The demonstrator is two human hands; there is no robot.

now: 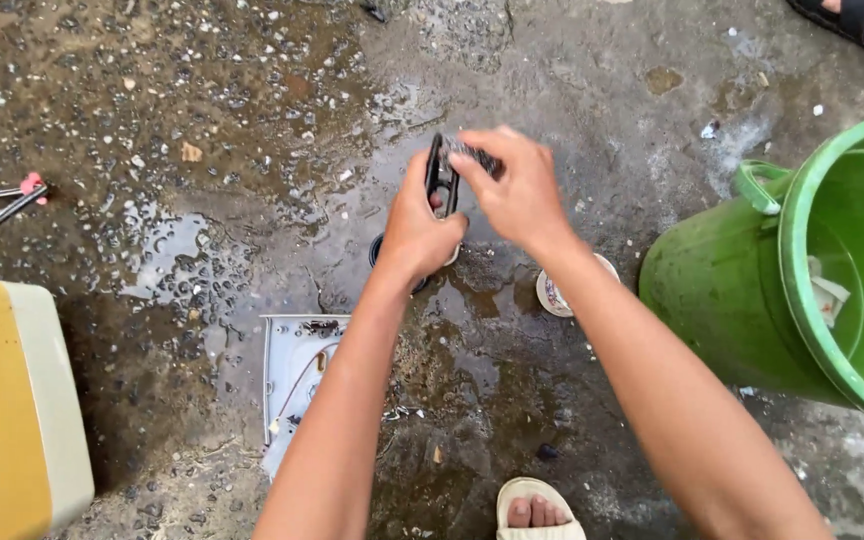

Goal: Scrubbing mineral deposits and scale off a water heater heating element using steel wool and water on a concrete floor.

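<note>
Left hand (418,232) clamps a small black oval metal-and-plastic part (441,178) at frame centre while right hand (515,188) pinches its top, both over the wet, gritty concrete floor (252,150): likely slip risk, dropped part lands in the puddle (177,245).

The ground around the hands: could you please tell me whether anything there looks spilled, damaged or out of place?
Yes. A puddle spreads over the concrete ground, which is wet and gritty. A white panel lies flat in the dirt with wires exposed, as if taken off something. The green bucket lies tipped on its side.
</note>
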